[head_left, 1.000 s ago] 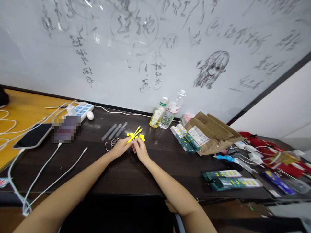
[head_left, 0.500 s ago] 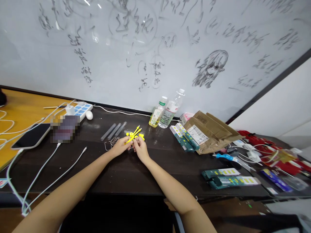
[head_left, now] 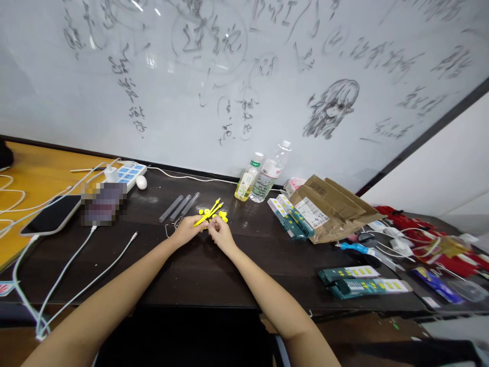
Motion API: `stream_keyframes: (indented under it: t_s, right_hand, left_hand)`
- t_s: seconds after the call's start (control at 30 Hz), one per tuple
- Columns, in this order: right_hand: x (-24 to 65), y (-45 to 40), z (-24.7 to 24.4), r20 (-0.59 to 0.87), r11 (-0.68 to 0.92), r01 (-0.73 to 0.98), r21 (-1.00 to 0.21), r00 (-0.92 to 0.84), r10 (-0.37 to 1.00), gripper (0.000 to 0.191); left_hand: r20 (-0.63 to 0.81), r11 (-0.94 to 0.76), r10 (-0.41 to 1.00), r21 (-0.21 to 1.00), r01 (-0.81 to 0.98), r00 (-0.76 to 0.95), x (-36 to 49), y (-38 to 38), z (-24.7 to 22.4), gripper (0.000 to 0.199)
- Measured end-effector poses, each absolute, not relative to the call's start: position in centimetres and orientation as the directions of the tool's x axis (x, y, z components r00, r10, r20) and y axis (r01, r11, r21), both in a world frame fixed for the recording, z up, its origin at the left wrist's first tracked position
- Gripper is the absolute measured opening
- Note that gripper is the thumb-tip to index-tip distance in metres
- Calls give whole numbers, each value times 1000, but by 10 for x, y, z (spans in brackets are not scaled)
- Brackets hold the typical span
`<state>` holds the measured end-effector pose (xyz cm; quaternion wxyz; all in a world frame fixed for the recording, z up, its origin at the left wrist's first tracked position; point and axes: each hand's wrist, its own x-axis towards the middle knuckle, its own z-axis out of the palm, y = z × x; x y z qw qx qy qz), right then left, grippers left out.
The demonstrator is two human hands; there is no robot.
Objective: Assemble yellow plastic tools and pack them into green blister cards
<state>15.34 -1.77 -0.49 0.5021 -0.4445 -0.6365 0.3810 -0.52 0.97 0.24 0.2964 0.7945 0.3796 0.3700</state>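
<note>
My left hand [head_left: 188, 230] is closed around a thin yellow stick-like piece [head_left: 200, 221] that points up and to the right. Close beside it, my right hand [head_left: 222, 235] has its fingertips pinched together; whatever sits between them is too small to make out. Just beyond the fingers lie several small yellow parts [head_left: 223, 216] and yellow rods with pale tips [head_left: 216, 204]. A loose coil of thin cord or wire [head_left: 178, 223] is partly covered by my left hand. Several clear plastic tubes [head_left: 171, 208] lie side by side behind that hand.
At the back stand a tea bottle [head_left: 245, 183] and a water bottle [head_left: 265, 178]. Green-and-white boxes [head_left: 290, 219] and a brown paper package [head_left: 336, 204] lie to the right; more boxes [head_left: 367, 286] lie nearer. Phones [head_left: 53, 214], cables and a power strip [head_left: 132, 173] occupy the left.
My left hand has shifted slightly left and now covers more of the cord coil. The right hand stays pinched in nearly the same spot. The view has moved very slightly.
</note>
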Motion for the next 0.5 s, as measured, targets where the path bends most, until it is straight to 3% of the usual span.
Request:
stream_keyframes:
  t_s: [0.27,0.5]
  right_hand:
    - [154,-16,-7,361,350,239,-906,1,933,13]
    - [156,-17,-10,438,409,398,-821,-20,899,10]
  left_hand:
    - [419,-549,829,733,400,370,-1,9,1,32]
    - [342,-534,833,704,469,436,-4,7,-4,37]
